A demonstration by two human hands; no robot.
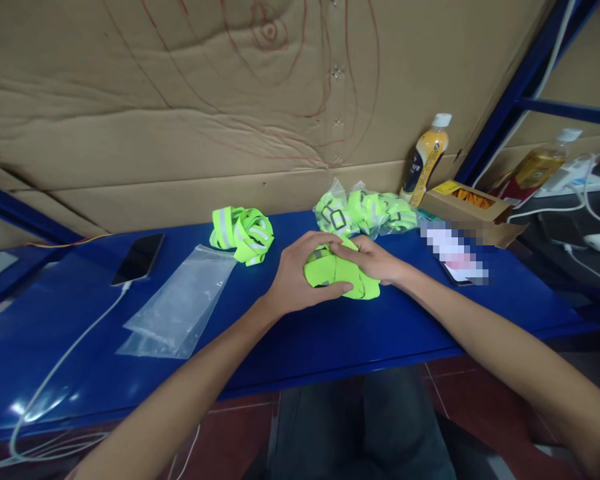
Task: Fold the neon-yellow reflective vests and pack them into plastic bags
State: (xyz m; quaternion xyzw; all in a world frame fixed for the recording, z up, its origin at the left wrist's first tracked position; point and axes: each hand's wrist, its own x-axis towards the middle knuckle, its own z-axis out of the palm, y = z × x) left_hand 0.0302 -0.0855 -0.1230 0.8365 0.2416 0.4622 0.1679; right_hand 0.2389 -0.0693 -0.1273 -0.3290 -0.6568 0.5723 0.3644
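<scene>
Both hands press a folded neon-green reflective strap bundle (341,275) on the blue table (330,340). My left hand (300,277) wraps round its left side, thumb under the front edge. My right hand (375,259) lies over its top right, fingers curled onto the fabric. A loose neon-green strap bundle (241,233) with grey reflective bands lies to the left behind my hands. Several bagged green straps (365,212) sit at the back against the cardboard wall.
Clear plastic bags (180,305) lie left of my hands. A black phone (139,258) with a white cable (70,353) is farther left. Behind on the right stand a yellow drink bottle (427,160), an open cardboard box (473,208) and another phone (457,257).
</scene>
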